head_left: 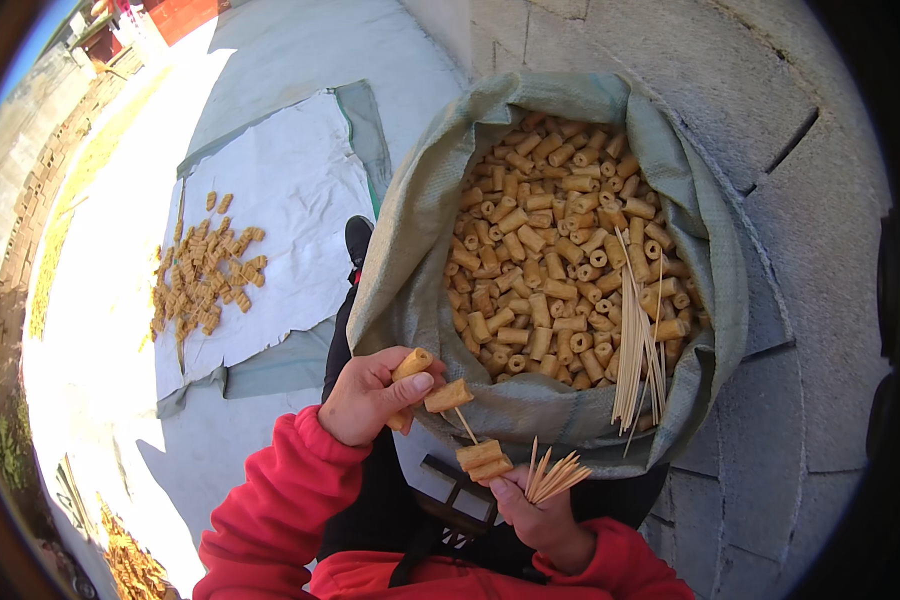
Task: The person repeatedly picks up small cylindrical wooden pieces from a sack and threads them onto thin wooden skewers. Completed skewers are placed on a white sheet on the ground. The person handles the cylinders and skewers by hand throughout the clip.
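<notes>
My left hand [375, 398] is closed on a few short, hollow, tan-brown tube pieces, one [412, 364] poking up past the thumb. Just right of it, another tube piece [449, 396] sits on the upper end of a thin wooden skewer [467, 426]. Lower on this skewer, more pieces [485, 459] lie side by side against my right fingertips. My right hand [542, 522] grips the skewer's lower end, which its fingers hide, and a fanned bundle of pointed wooden skewers [558, 474]. Beyond both hands stands an open grey-green woven sack [400, 270] full of loose tube pieces [545, 250].
More skewers [630, 350] lie on the pieces at the sack's right side. To the left, a white sheet [300, 180] on the ground carries a pile of skewered pieces [205, 265]. My black shoe [358, 240] is beside the sack. Grey paving [830, 300] lies at right.
</notes>
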Motion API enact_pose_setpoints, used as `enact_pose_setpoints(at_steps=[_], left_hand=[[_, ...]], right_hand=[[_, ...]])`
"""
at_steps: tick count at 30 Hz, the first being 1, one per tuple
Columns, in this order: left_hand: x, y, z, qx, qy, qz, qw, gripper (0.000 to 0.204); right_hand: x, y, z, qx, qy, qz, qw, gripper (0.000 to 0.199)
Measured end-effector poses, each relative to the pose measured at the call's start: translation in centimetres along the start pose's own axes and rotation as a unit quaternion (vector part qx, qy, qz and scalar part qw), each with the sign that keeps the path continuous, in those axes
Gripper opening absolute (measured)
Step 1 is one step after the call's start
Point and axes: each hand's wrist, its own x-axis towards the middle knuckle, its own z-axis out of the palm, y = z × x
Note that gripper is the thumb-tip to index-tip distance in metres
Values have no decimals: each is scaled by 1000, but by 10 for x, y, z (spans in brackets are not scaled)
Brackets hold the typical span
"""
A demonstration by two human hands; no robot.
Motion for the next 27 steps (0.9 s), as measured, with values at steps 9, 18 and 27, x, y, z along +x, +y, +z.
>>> enact_pose_setpoints(at_steps=[9, 18, 27], left_hand=[[-14, -11, 30, 42, -71, -117, 990, 19], [-9, -30, -1, -130, -60, -24, 989, 65], [-11, -41, -7, -24, -76, 18, 997, 70]], right_hand=[[0, 5, -1, -16, 12, 3, 1000, 19], [-5, 7, -5, 21, -55, 67, 996, 16], [-3, 7, -4, -43, -75, 44, 995, 13]])
